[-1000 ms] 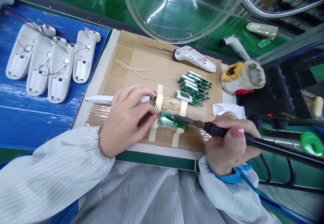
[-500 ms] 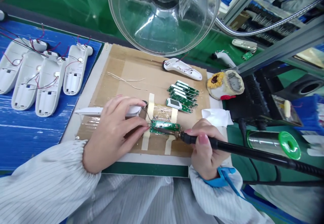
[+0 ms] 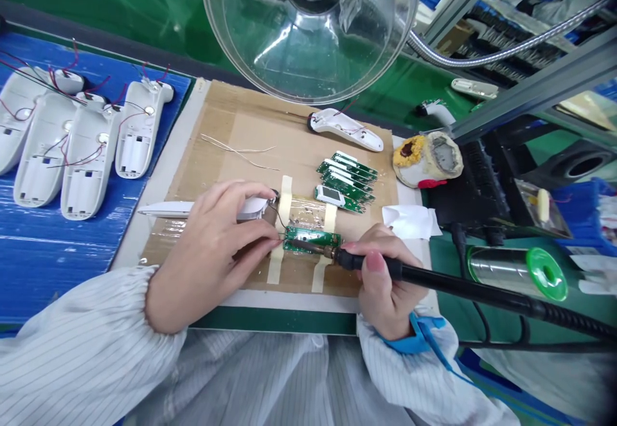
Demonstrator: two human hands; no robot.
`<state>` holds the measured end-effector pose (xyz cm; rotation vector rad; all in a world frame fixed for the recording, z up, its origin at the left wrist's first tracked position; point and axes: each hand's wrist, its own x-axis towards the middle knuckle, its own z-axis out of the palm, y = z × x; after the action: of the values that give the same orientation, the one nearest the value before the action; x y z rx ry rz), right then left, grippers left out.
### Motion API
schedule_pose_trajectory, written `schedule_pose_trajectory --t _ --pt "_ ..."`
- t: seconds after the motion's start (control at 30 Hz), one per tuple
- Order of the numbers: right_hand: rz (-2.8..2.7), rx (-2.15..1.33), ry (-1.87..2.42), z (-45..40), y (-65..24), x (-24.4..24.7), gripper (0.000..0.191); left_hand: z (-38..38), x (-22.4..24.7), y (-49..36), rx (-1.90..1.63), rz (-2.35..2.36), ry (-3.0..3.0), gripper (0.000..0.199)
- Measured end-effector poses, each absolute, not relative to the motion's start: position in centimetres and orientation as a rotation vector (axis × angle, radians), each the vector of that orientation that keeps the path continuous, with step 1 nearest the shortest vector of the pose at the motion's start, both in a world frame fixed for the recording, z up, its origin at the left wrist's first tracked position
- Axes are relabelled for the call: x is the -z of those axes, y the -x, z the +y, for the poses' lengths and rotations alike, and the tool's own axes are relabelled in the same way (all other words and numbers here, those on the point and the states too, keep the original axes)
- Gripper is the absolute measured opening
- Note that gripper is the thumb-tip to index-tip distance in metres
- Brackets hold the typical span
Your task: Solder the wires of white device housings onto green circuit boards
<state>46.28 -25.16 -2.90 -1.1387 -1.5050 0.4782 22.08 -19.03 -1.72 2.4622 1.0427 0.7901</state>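
My right hand (image 3: 391, 278) grips the black handle of a soldering iron (image 3: 357, 262). The iron's tip touches or hovers just over a green circuit board (image 3: 311, 238) on the cardboard. My left hand (image 3: 212, 252) is closed at the board's left end, thumb and finger pinched on a thin wire (image 3: 281, 220) that runs from a white casing (image 3: 253, 209). The casing lies under my left fingers, partly hidden. Pale tape strips (image 3: 274, 266) cross the cardboard (image 3: 231, 111) beside the board. Behind it lie several stacked circuit boards (image 3: 347, 178), one with a small screen.
White casings with wires (image 3: 87, 169) lie on the blue surface at left. A clear round hood (image 3: 308, 40) hangs over the back. At right are a sponge holder (image 3: 427, 159), white paper (image 3: 412, 221) and a solder spool (image 3: 515, 272). Another casing (image 3: 344, 129) lies behind the boards.
The whole view has shifted slightly, moving most things a little left. Both hands keep nearly the same pose at the board, with the iron still in my right hand.
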Motion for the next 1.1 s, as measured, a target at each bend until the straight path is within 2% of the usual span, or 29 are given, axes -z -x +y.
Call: schedule_pose_trajectory --t 0.27,0.5,0.8,1.1 --pt "-1.542 -0.445 1.11 -25.12 -46.17 2.93 0.014 -19.0 1.42 -22.26 -0.77 1.043 -2.46 0.014" --pt "-1.345 -0.259 1.06 -24.37 -46.18 2.82 0.025 -18.9 1.4 -22.25 -0.774 1.018 -2.466 0.015" --pt "-1.345 -0.314 1.091 -24.42 -45.77 2.88 0.023 -18.96 1.67 -22.18 -0.824 1.041 -2.448 0.011" --pt "-1.44 -0.385 1.148 -24.74 -45.69 2.88 0.02 -18.49 0.8 -22.49 -0.687 1.062 -2.473 0.016"
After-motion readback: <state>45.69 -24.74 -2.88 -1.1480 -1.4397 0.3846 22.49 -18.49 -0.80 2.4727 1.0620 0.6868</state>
